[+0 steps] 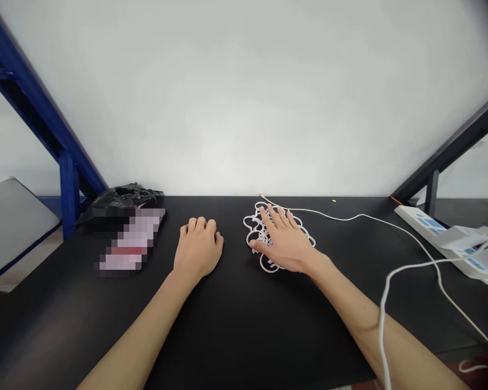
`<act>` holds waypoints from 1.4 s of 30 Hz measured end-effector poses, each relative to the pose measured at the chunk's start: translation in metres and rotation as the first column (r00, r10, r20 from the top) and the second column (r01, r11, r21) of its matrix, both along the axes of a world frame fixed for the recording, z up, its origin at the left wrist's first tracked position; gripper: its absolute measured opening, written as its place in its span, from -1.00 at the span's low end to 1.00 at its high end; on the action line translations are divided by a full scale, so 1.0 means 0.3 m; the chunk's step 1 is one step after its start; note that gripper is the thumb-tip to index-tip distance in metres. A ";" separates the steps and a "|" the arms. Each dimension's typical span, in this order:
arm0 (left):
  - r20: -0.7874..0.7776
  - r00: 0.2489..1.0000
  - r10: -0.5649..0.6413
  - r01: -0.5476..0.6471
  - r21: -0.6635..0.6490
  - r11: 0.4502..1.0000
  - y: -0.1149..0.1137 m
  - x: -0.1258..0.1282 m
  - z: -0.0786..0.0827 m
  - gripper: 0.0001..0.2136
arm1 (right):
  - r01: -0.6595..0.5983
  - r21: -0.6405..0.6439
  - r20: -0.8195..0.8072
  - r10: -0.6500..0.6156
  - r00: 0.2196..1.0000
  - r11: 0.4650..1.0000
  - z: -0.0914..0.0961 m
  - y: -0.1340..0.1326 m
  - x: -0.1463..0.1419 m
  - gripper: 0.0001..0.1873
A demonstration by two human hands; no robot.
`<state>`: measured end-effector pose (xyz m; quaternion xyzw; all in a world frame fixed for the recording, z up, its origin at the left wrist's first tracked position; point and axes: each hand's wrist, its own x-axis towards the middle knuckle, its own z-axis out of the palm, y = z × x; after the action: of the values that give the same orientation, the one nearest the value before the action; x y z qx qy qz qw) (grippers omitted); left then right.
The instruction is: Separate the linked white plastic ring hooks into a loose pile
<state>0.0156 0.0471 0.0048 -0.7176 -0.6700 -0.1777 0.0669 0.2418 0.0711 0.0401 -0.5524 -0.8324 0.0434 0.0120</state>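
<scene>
A heap of white rings (pixel 251 238), looking like plastic curtain rings with small loops, lies on the black table (pixel 236 336). Over it rests my right hand (pixel 285 241), palm down with the fingers spread and pointing away from me. The palm hides much of the heap; rings stick out on the left, at the far side and on the right. To the left of the heap, apart from it, my left hand (pixel 198 246) lies on the bare tabletop. Its fingers are curled under in a loose fist, and nothing shows in them.
A black plastic bag (pixel 124 195) and a pixelated pinkish item (pixel 136 238) lie at the left. At the right is a white power strip (pixel 431 227) with plugged-in chargers. A white cable (pixel 384 325) passes over my right forearm; a thinner one (pixel 341 218) runs behind the rings.
</scene>
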 end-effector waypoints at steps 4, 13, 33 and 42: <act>-0.007 1.000 -0.002 0.002 0.018 1.000 -0.001 -0.002 -0.002 -0.84 | 0.011 0.013 -0.008 -0.011 1.000 1.000 0.001 0.000 -0.002 -0.02; 0.037 0.999 -0.038 0.037 0.031 0.999 0.050 -0.020 -0.012 -0.81 | 0.115 0.209 -0.147 -0.085 0.986 0.971 0.035 0.011 0.014 -0.16; 0.160 0.781 -0.604 0.608 0.031 0.794 -0.008 0.095 0.016 -0.81 | -0.120 0.357 -0.248 0.218 0.944 0.926 0.041 0.021 0.004 -0.58; 0.400 0.805 -0.438 0.395 0.190 0.899 -0.006 0.071 0.047 -0.78 | -0.290 0.510 -0.317 0.490 0.812 0.810 0.019 -0.013 -0.035 -0.68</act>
<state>0.0370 0.0454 0.0187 -0.7853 -0.4842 -0.3755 -0.0893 0.2312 0.0671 0.0457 -0.3230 -0.8935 -0.0216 0.3113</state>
